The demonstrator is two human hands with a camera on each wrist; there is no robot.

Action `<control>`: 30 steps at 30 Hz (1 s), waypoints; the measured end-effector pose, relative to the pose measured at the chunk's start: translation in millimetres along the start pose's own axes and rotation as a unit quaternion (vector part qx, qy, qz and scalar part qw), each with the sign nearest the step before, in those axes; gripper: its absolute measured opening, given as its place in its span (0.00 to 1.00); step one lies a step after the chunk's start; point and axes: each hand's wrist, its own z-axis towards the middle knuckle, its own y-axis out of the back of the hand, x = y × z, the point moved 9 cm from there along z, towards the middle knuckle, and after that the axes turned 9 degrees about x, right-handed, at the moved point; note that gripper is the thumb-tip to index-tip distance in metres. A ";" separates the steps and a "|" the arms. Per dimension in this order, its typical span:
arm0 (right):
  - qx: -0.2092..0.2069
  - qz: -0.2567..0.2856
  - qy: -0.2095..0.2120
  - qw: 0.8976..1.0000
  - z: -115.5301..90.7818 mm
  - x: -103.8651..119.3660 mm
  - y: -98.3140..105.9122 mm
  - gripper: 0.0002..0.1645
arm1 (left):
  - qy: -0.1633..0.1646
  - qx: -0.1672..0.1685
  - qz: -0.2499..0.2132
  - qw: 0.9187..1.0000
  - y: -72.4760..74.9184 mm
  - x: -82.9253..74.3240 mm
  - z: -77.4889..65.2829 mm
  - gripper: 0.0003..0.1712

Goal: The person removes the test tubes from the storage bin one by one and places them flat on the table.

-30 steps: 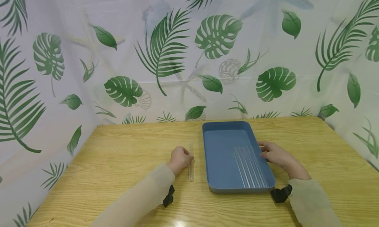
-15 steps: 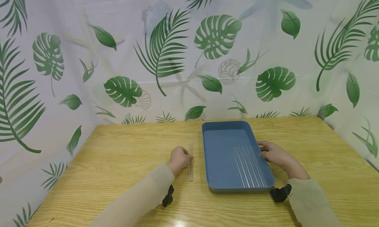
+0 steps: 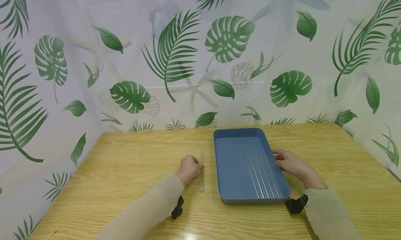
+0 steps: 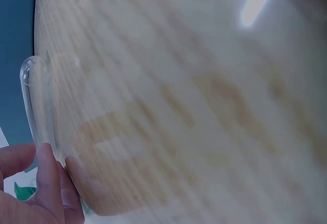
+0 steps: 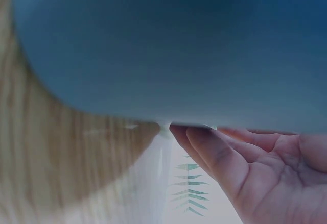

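Observation:
My left hand (image 3: 190, 168) pinches a clear test tube (image 3: 202, 184) between thumb and fingers, left of the blue tray (image 3: 223, 163). The tube points toward the back wall. In the left wrist view the tube's rounded end (image 4: 33, 66) stands out past the fingertips, over the wood. Several more clear test tubes (image 3: 264, 177) lie side by side in the tray's front right part. My right hand (image 3: 291, 163) rests at the tray's right side, its fingers touching the rim. The right wrist view shows those fingers (image 5: 217, 150) against the tray's outer wall (image 5: 153, 81).
Both hands and the tray are on or over a wooden table (image 3: 131, 153). A leaf-printed cloth (image 3: 188, 59) hangs behind the table and along both sides. Black wrist cameras sit under each sleeve, the right one (image 3: 296, 205) close by the tray's front right corner.

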 end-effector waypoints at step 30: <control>0.002 -0.002 0.000 1.000 -0.7 1.8 0.9 0.30 | 0.014 0.012 -0.029 0.999 -0.4 0.6 -1.9 0.13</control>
